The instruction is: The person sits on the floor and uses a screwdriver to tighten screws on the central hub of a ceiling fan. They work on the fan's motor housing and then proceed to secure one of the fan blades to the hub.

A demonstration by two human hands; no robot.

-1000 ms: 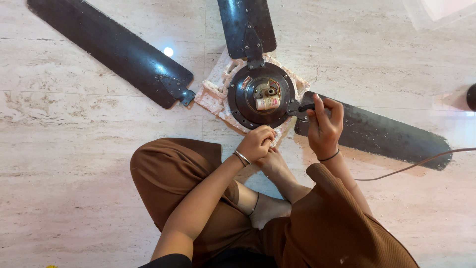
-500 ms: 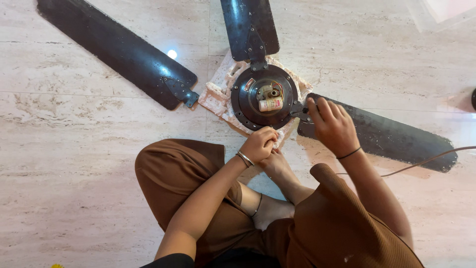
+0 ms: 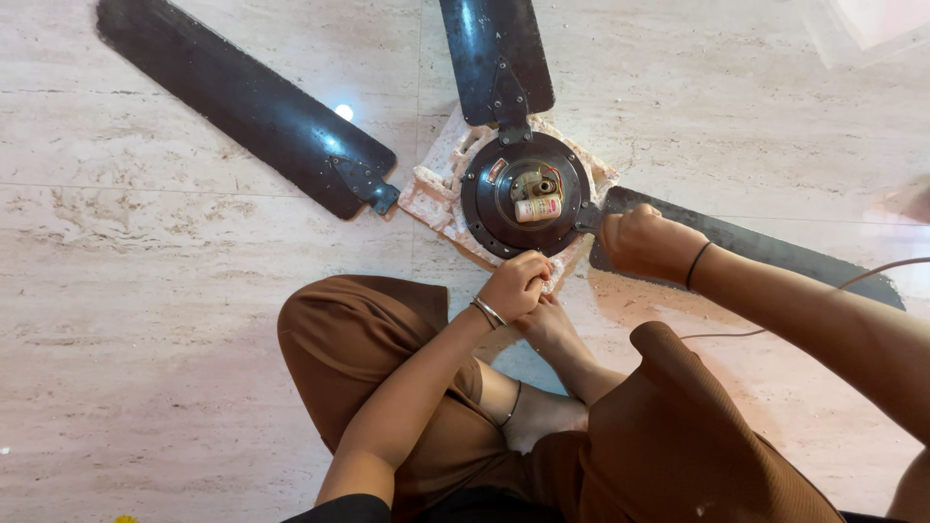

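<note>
A dark ceiling fan lies on the marble floor. Its round motor housing (image 3: 494, 208) rests on a crumpled whitish cloth (image 3: 436, 184), with a small cream capacitor (image 3: 538, 207) on top. My left hand (image 3: 518, 284) is closed into a fist at the housing's near rim; whether it holds anything is hidden. My right hand (image 3: 647, 242) is closed over the inner end of the right blade (image 3: 775, 257), where it meets the housing. One blade (image 3: 496, 58) is attached at the top. Another blade (image 3: 242, 107) lies detached at the left.
I sit cross-legged in brown trousers, knees (image 3: 339, 334) and a bare foot (image 3: 542, 416) just below the fan. A thin cable (image 3: 872, 271) runs along the floor at the right. Pale marble floor (image 3: 145, 339) lies all around.
My right hand has closed down over the root of the right blade, its fingers no longer raised. The view has shifted slightly. My left hand has stayed at the housing's rim.
</note>
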